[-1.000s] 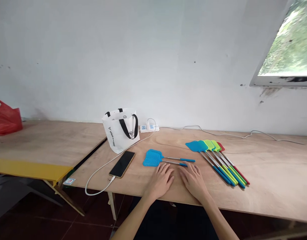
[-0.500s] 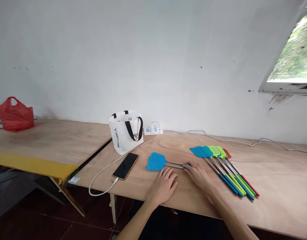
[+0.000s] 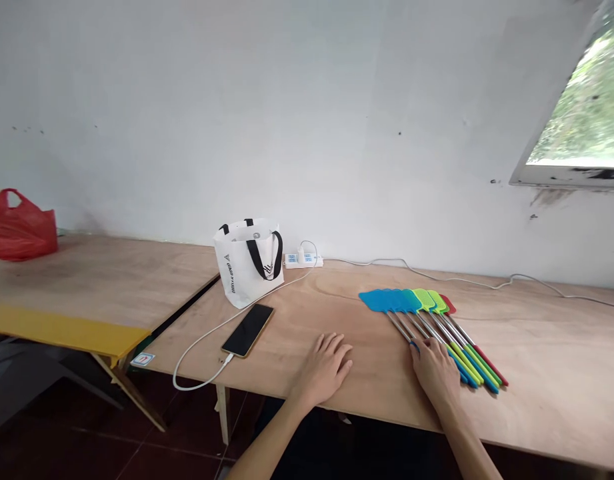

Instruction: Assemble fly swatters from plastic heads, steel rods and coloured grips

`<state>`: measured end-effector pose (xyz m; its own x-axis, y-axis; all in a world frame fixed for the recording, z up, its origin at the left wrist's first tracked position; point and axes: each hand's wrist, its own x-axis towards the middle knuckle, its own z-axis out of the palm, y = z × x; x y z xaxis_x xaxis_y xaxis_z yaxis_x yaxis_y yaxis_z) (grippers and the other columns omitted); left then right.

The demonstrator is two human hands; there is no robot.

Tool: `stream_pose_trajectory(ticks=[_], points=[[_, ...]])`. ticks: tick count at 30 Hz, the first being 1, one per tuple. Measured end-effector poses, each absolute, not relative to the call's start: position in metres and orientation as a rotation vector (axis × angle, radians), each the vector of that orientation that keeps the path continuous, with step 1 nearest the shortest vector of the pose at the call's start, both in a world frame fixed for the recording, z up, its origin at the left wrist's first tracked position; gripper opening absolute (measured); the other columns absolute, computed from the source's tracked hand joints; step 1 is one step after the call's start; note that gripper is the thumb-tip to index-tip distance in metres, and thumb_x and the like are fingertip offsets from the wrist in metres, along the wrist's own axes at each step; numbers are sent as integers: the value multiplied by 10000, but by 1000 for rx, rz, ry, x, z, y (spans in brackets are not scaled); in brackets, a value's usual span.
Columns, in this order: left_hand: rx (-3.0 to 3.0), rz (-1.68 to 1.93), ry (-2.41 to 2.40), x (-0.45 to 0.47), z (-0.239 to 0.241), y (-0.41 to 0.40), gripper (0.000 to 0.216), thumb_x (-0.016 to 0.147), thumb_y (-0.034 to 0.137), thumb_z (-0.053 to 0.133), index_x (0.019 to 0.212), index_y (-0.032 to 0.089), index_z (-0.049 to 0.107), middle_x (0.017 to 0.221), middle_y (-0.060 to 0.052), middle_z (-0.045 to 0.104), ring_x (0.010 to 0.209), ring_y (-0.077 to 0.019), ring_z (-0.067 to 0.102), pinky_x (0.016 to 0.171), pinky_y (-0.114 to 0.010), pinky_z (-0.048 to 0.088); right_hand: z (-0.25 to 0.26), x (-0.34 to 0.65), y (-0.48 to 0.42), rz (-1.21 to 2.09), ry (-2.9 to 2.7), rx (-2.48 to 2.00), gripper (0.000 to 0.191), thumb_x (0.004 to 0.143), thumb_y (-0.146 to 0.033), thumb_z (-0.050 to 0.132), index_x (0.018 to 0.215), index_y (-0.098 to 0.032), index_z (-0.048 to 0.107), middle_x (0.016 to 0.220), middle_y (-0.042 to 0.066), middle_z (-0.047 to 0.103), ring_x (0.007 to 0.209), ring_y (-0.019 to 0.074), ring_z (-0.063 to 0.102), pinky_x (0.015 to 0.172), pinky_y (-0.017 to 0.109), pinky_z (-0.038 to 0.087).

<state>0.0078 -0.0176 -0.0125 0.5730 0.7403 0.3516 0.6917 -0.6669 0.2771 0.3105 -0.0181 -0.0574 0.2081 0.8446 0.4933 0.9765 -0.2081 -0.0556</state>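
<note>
Several fly swatters lie fanned out and overlapping on the table, with blue heads (image 3: 373, 301) at the left, yellow-green heads (image 3: 425, 299) further along and a red head (image 3: 449, 304) at the right end. Their metal shafts slant down to coloured handles. My right hand (image 3: 437, 370) is closed over the handles of the leftmost blue fly swatters; its fingers partly hide those handles. Left of the fan, my left hand (image 3: 327, 373) rests palm down on the wood with its fingers stretched out, holding nothing.
A black phone (image 3: 248, 331) lies at the left, joined by a white cable to a power strip (image 3: 303, 261) at the wall. Behind the phone stands a white tote bag (image 3: 241, 270). A red plastic bag (image 3: 24, 230) sits on the neighbouring table (image 3: 111, 280).
My right hand has carried two blue fly swatters rightward from the middle of the table to the left end of the fan. My left hand has stayed nearly in place.
</note>
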Motion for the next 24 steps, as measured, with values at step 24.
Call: stream_pose_trajectory(ticks=[24], points=[[2705,703,1219,8,-16,-15,346,1062,393,409,1318,255,596,1496,-66,540,1402,-267,465,1192,-487,351,-62,282,-23,-442,-2016,-1618,464,983,-187,336,1323,-264,644,1260,103,674,1194,245,604,985,415,478]])
